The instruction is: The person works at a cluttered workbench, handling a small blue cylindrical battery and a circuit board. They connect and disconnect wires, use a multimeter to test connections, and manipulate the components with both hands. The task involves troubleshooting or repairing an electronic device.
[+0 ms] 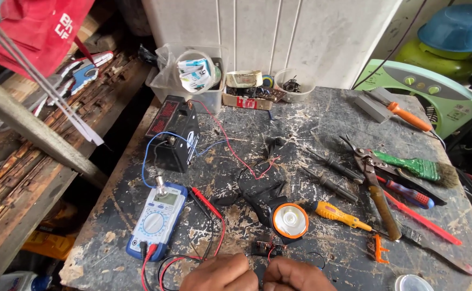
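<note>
Battery (174, 134): a black box at the left rear of the workbench (311, 124), with blue and red leads running off it. It looks heavy and rigid, well apart from both hands.

Multimeter (158, 220): a blue and white meter lying flat at the front left, its red and black probe leads curling toward the front edge. It sits near the left hand and to that hand's left, not touching it.

Left hand (222, 274): at the bottom edge, knuckles up and fingers curled under. Whether it pinches anything I cannot tell, since the fingertips are hidden.

Circuit board (268, 248): a small dark board with thin red and black wires, lying just beyond the two hands and between them. By my judgement it is light, stiff and fragile. It is best taken by its edges, never by the wires, which would likely tear at the solder joints.

Right hand (295, 276): just beside the left hand, also curled, grip hidden. The board lies just above its knuckles.

Headlamp (289, 220): an orange-rimmed round lamp with a white reflector on a black strap, just behind the board. It is probably light plastic, with a scratchable lens.

Yellow screwdriver (337, 215): lies to the right of the lamp, loose on the bench.
</note>
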